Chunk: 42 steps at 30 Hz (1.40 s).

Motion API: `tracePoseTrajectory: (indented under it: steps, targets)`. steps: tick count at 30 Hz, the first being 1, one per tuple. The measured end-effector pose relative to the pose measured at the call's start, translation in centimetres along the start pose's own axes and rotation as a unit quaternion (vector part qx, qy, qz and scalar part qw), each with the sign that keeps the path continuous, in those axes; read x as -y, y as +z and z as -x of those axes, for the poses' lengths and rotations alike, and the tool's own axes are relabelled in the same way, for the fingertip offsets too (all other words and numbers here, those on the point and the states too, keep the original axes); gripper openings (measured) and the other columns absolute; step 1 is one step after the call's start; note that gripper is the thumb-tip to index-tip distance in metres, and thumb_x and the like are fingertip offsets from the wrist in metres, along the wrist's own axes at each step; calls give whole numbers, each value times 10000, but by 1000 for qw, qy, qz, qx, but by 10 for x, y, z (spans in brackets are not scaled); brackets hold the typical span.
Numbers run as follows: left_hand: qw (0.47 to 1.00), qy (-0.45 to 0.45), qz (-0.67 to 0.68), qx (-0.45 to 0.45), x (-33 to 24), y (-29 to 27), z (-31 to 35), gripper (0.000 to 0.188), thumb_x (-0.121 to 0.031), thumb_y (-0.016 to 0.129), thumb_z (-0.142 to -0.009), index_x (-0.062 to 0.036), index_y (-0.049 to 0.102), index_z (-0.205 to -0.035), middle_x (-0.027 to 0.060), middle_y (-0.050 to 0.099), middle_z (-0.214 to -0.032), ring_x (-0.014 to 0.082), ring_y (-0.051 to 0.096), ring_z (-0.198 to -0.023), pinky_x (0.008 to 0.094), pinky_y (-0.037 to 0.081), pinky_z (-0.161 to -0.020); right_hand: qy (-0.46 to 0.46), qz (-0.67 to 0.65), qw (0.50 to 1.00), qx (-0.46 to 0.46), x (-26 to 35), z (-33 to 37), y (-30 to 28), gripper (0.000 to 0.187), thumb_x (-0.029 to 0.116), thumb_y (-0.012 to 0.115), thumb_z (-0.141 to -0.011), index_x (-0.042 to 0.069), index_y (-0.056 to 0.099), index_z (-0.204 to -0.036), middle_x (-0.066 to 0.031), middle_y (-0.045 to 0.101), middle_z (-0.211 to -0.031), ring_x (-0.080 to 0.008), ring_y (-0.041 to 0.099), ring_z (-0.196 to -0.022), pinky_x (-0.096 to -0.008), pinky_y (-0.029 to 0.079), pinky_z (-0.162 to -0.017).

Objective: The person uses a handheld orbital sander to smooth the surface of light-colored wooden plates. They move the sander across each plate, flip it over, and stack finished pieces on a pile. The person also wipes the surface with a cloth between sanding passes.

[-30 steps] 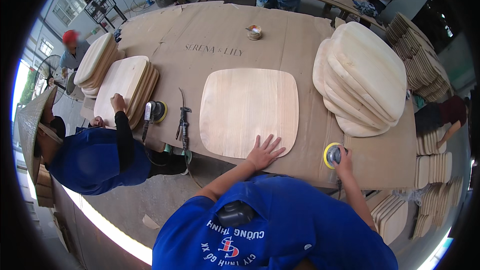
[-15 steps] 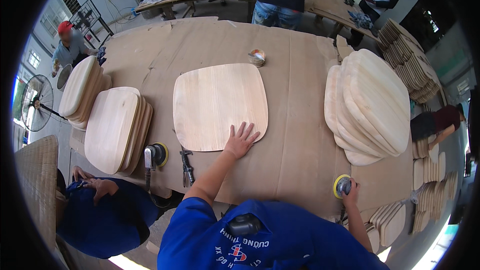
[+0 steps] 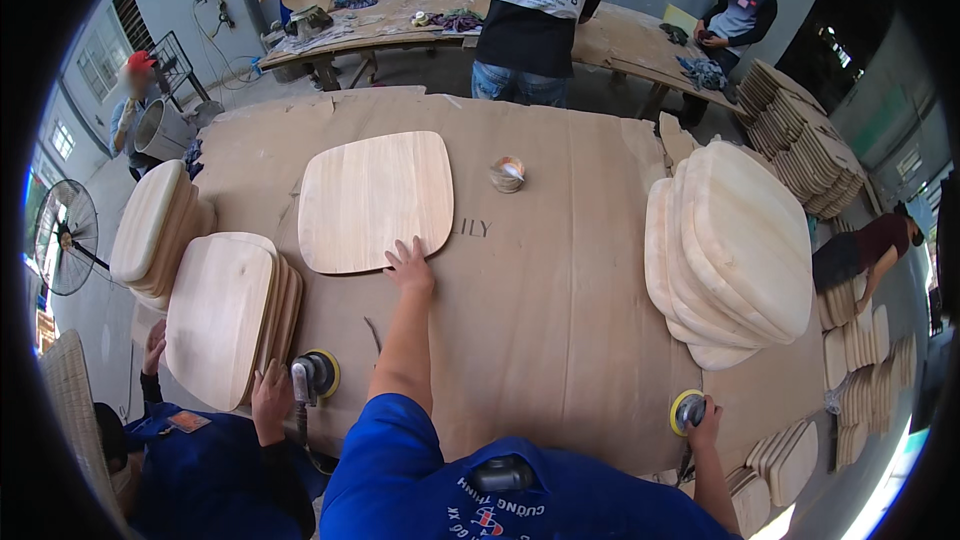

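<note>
gripping a round sander (image 3: 690, 411) at the near right of the brown cardboard (image 3: 560, 340), you wrap the fingers of your right hand (image 3: 707, 424) around its body, with the yellow pad (image 3: 673, 414) turned sideways, probably to spare the surface beneath. your left hand (image 3: 408, 266) reaches far forward, fingers spread and clenching nothing, resting on the near edge of a pale wooden panel (image 3: 376, 195), a touch that seems enough to control it lying flat. the panel sits left of centre, near a small tub (image 3: 507, 176). similar boards rise in a right-hand stack (image 3: 750, 240) and a left-hand stack (image 3: 220, 310), apparently piled at the sides for easy reach. a co-worker's hand (image 3: 271, 402) is beside the latter; beyond, people (image 3: 530, 15) stand around a long table (image 3: 615, 45)
</note>
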<state>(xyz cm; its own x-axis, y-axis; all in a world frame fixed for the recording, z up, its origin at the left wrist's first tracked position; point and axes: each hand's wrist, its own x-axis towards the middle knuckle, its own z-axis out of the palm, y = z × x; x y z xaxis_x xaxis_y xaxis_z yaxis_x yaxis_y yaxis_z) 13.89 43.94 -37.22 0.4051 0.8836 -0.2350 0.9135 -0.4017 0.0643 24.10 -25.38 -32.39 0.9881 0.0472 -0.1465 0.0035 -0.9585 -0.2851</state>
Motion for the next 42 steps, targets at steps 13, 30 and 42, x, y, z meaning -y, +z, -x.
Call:
tracePoseTrajectory:
  steps: [13,30,42]
  targets:
    - [859,380,281,196,-65,41,242,630,-306,635,-887,-110,394,-1435,215,596,-1232,376,572,-1138,433,452,-979,-398,-81,892,197,113,31,21,427,222,763,-714,91,648,-1103,-129,541,-1218,-356,458,-1191,-481,373,-1019]
    - [796,302,391,350,-185,-51,316,521,-317,559,-964,-72,440,-1407,78,640,-1180,170,602,-1056,322,479,-873,-227,-239,886,-327,59,-149,-215,319,139,693,-815,45,616,-1111,-158,601,-1038,-340,563,-1021,-418,460,-872]
    - [876,241,415,58,-404,-117,243,702,-505,629,-860,65,542,-1261,226,627,-1159,273,653,-985,372,531,-815,-33,-386,919,-68,-33,-262,-167,774,372,658,-863,5,307,-1448,-246,497,-1340,-321,640,-978,-369,565,-618]
